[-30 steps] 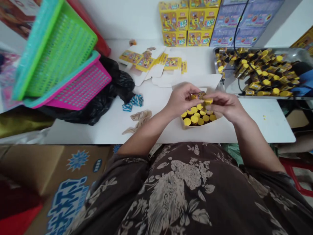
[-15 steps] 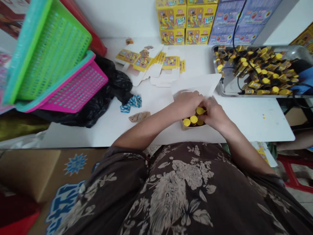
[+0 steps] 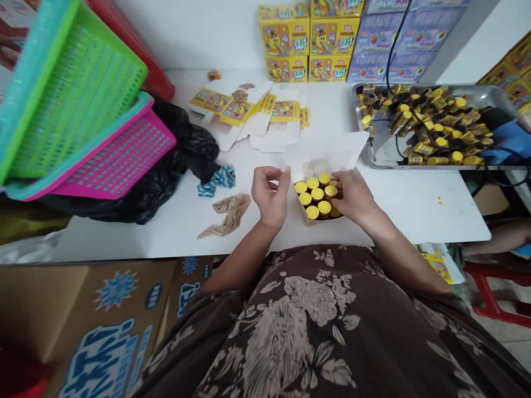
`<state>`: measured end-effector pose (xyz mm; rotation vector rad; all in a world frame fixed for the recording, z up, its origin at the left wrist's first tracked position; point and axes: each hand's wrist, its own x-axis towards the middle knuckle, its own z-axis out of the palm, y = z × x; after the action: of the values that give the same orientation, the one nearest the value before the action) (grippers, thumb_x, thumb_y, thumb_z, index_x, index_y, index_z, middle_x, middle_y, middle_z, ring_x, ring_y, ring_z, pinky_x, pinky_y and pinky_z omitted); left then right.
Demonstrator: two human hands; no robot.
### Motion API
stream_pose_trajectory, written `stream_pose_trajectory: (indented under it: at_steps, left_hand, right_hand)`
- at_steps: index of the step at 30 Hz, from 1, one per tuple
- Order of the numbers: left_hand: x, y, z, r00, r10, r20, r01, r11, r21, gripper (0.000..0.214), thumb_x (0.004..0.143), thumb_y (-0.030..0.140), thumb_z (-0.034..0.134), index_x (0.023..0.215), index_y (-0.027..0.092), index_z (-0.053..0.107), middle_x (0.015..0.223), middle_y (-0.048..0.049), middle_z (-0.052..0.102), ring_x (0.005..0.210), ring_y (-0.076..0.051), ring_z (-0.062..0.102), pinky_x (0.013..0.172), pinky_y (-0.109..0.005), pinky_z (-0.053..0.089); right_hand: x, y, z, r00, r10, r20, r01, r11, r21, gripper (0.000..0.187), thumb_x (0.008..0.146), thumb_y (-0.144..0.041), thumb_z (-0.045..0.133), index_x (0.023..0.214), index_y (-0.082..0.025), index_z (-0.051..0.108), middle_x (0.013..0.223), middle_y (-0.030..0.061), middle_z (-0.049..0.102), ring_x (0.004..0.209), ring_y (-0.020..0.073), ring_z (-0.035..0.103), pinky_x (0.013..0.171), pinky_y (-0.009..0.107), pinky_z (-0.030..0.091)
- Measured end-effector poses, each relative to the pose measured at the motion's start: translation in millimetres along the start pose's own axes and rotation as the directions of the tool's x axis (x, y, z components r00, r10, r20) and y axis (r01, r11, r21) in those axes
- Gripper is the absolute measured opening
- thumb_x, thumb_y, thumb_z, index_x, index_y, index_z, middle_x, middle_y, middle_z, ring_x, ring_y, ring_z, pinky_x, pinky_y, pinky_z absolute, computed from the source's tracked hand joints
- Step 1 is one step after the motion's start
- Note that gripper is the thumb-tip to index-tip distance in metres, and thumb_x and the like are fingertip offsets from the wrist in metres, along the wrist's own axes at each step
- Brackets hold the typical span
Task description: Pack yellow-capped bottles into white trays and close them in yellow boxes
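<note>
A small open carton (image 3: 327, 152) stands on the white table (image 3: 174, 221) in front of me, filled with several upright yellow-capped bottles (image 3: 316, 195). My left hand (image 3: 270, 192) is just left of the carton, its fingers curled and pinching the carton's left flap edge. On the carton's right side my right hand (image 3: 353, 197) presses against the bottles and the carton wall, fingers bent around them. The carton's white lid flap stands open behind the bottles.
A metal tray (image 3: 375, 157) at right holds several loose yellow-capped bottles (image 3: 431, 119), a black cable across it. Flat printed cartons (image 3: 249, 108) lie behind; stacked boxes (image 3: 309, 41) line the wall. Coloured baskets (image 3: 78, 110) and a black bag (image 3: 174, 160) sit left; cloth scraps (image 3: 227, 213) nearby.
One second ago both hands held a bottle above the carton. They then pushed down onto the bottles, and now sit at the carton's two sides.
</note>
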<state>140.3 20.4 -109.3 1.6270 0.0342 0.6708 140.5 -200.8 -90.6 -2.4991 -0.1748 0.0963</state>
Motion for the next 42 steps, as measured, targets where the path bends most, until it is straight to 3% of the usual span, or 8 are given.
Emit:
stream_pose_trajectory:
  at_steps: [3, 8, 16, 21, 25, 28, 32, 42]
  left_hand:
    - [1.5, -12.6, 13.3, 0.976, -0.179, 0.127, 0.191, 0.977, -0.097, 0.069, 0.082, 0.090, 0.077, 0.098, 0.026, 0.059, 0.094, -0.0019, 0.064, 0.094, -0.020, 0.065, 0.078, -0.031, 0.052]
    - [1.0, -19.5, 37.7, 0.832, -0.411, 0.373, 0.522, 0.807, -0.277, 0.076, 0.077, 0.097, 0.074, 0.098, 0.024, 0.069, 0.092, -0.0046, 0.074, 0.095, -0.025, 0.074, 0.089, -0.040, 0.059]
    - [-5.7, -25.4, 39.4, 0.830, -0.408, 0.381, 0.540, 0.762, -0.359, 0.068, 0.077, 0.088, 0.080, 0.088, 0.022, 0.076, 0.087, -0.0045, 0.080, 0.086, -0.023, 0.078, 0.086, -0.038, 0.063]
    - [-6.1, -33.7, 30.8, 0.783, -0.463, 0.415, 0.601, 0.733, -0.319, 0.069, 0.073, 0.088, 0.082, 0.082, 0.020, 0.076, 0.086, -0.0082, 0.082, 0.102, -0.031, 0.082, 0.091, -0.042, 0.066]
    - [-5.9, -31.6, 28.9, 0.756, -0.482, 0.444, 0.633, 0.712, -0.304, 0.070, 0.069, 0.089, 0.083, 0.078, 0.020, 0.075, 0.083, -0.0108, 0.082, 0.109, -0.038, 0.082, 0.090, -0.046, 0.069]
    - [-5.7, -28.9, 29.5, 0.742, -0.489, 0.459, 0.648, 0.699, -0.303, 0.073, 0.066, 0.092, 0.083, 0.076, 0.020, 0.074, 0.078, -0.0104, 0.080, 0.107, -0.038, 0.083, 0.087, -0.046, 0.070]
    - [-4.7, -29.0, 28.7, 0.726, -0.495, 0.476, 0.659, 0.699, -0.278, 0.076, 0.066, 0.094, 0.082, 0.074, 0.020, 0.072, 0.073, -0.0102, 0.078, 0.102, -0.038, 0.083, 0.082, -0.045, 0.069]
    - [-1.9, -27.1, 23.7, 0.753, -0.384, 0.535, 0.582, 0.768, -0.268, 0.066, 0.065, 0.084, 0.086, 0.077, 0.020, 0.076, 0.082, -0.0114, 0.081, 0.104, -0.038, 0.081, 0.087, -0.045, 0.065]
  right_hand:
    - [3.9, -3.4, -2.4, 0.999, -0.002, 0.039, 0.003, 0.999, -0.033, 0.076, 0.070, -0.015, 0.075, 0.146, -0.018, 0.067, 0.124, 0.0162, 0.081, 0.117, 0.0406, 0.077, 0.103, 0.057, 0.064]
    - [0.3, -9.4, -2.4, 0.994, -0.107, 0.018, 0.108, 0.992, -0.063, 0.074, 0.072, -0.008, 0.067, 0.145, -0.020, 0.068, 0.139, 0.0170, 0.076, 0.123, 0.0401, 0.075, 0.107, 0.059, 0.064]
    - [-21.1, -20.8, -4.5, 0.994, -0.111, 0.004, 0.111, 0.994, -0.024, 0.067, 0.081, -0.009, 0.062, 0.147, -0.020, 0.066, 0.137, 0.0162, 0.076, 0.121, 0.0358, 0.075, 0.106, 0.055, 0.064]
    - [-22.7, 13.4, -43.9, 0.927, -0.090, -0.363, 0.113, 0.993, 0.042, 0.034, 0.097, -0.027, 0.056, 0.125, -0.028, 0.075, 0.120, 0.0089, 0.078, 0.103, 0.0276, 0.076, 0.089, 0.044, 0.067]
    - [17.0, 87.6, -105.5, 0.779, 0.163, -0.605, -0.306, 0.942, -0.139, 0.024, 0.096, -0.027, 0.058, 0.110, -0.021, 0.077, 0.118, 0.0139, 0.077, 0.112, 0.0320, 0.075, 0.104, 0.047, 0.061]
    - [53.2, 131.6, -137.1, 0.749, 0.439, -0.497, -0.610, 0.750, -0.256, 0.040, 0.094, -0.036, 0.072, 0.127, -0.014, 0.076, 0.136, 0.0242, 0.073, 0.126, 0.0412, 0.072, 0.110, 0.054, 0.057]
    - [84.1, 147.1, -143.7, 0.730, 0.581, -0.360, -0.683, 0.631, -0.368, 0.064, 0.097, -0.040, 0.076, 0.149, -0.005, 0.064, 0.148, 0.0341, 0.067, 0.139, 0.0447, 0.067, 0.114, 0.054, 0.054]
    - [103.1, 125.5, -104.1, 0.843, 0.483, -0.235, -0.537, 0.767, -0.351, 0.049, 0.084, -0.013, 0.079, 0.133, -0.015, 0.077, 0.139, 0.0232, 0.076, 0.132, 0.0365, 0.072, 0.111, 0.043, 0.057]
